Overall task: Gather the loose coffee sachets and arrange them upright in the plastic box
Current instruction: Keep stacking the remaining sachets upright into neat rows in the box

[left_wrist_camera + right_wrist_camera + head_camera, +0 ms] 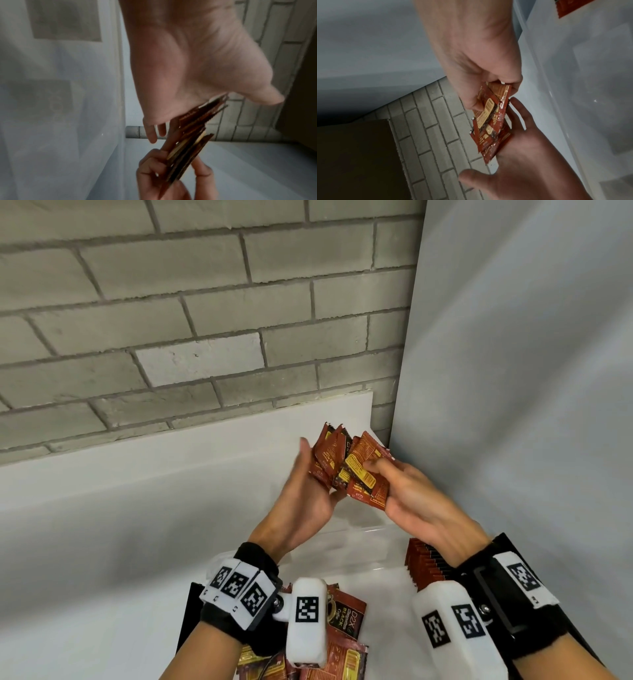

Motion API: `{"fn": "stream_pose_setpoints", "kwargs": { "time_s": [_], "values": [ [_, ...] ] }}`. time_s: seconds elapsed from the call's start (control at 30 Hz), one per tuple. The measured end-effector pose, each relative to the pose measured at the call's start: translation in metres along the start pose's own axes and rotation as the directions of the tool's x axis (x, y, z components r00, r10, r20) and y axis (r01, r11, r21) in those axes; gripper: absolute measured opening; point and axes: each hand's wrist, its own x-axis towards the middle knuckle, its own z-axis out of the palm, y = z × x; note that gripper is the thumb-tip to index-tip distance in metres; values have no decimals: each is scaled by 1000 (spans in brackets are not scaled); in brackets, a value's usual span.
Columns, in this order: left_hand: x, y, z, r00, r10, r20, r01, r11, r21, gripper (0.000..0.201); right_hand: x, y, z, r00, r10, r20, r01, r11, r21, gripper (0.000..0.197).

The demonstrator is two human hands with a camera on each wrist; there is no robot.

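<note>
Left hand [305, 491]: fingers straight, palm flat against the fanned bundle of sachets [349, 470], held above the plastic box [373, 532]. Use that palm as a stop and tap the edges square. Right hand [407, 491]: thumb and curled fingers pinch the bundle's near corner; loosen slightly so the packs can slide level, then tighten. Further right, a row of sachets [423, 561] already stands upright in the box; lower yours beside it. Loose sachets [346, 618] remain near your wrists.
</note>
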Motion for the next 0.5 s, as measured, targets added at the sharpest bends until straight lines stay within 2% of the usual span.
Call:
{"fn": "stream_pose_setpoints", "kwargs": {
  "time_s": [0.07,0.13,0.27,0.37,0.43,0.5],
  "values": [
    [-2,4,-2,997,-69,18,71,975,-212,106,0,0,-1,1000,2,0,-2,999,-47,30],
    [-3,5,-5,993,-117,31,121,943,-309,105,-1,1,1,1000,18,7,-18,996,-87,32],
    [-2,-1,-5,979,-192,74,202,966,-161,67,-1,4,3,998,32,57,-25,994,-109,33],
    [-2,-3,-4,970,-222,96,234,960,-151,57,-5,4,5,993,7,117,9,990,-139,30],
    [-3,-1,-4,973,-212,91,223,964,-142,54,-8,5,6,985,-35,168,80,961,-265,31],
    [-4,0,-4,976,-202,80,210,972,-109,49,-10,7,6,979,-71,190,148,890,-430,31]
  ]
}}
